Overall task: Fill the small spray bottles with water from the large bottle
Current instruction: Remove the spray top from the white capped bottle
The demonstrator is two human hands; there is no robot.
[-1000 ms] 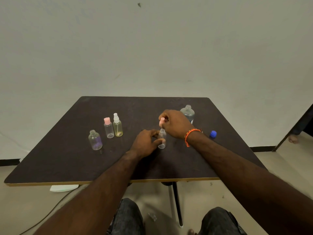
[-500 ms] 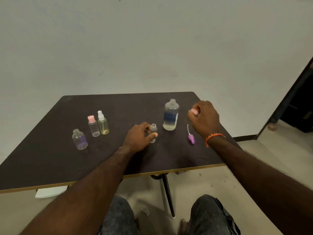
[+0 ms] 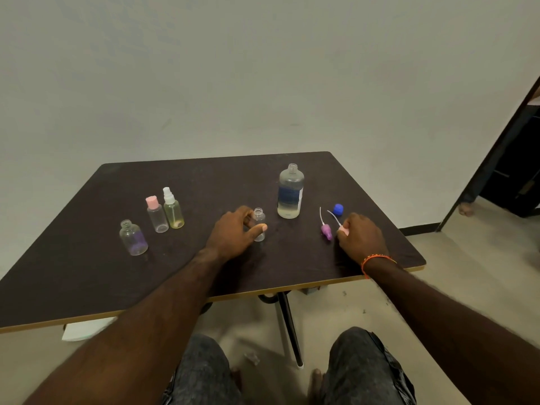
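Observation:
My left hand (image 3: 233, 233) grips a small clear open bottle (image 3: 259, 222) standing upright mid-table. The large uncapped water bottle (image 3: 290, 192) stands just right of it, about a third full. My right hand (image 3: 362, 238) rests on the table at the right, fingers closed on a pink spray head (image 3: 343, 230) whose thin tube lies on the table. A purple spray head (image 3: 326, 230) lies beside it. At the left stand an open purple-tinted bottle (image 3: 133, 238), a pink-capped bottle (image 3: 156, 214) and a yellowish spray bottle (image 3: 173, 208).
A blue cap (image 3: 338, 209) lies behind the spray heads. The dark table (image 3: 87, 276) has a light front edge and stands against a plain wall. A dark doorway (image 3: 514, 171) opens at the far right.
My right hand carried the pink spray head off the small bottle and down to the table at the right, next to the purple head. The view turned right. My left hand kept its grip.

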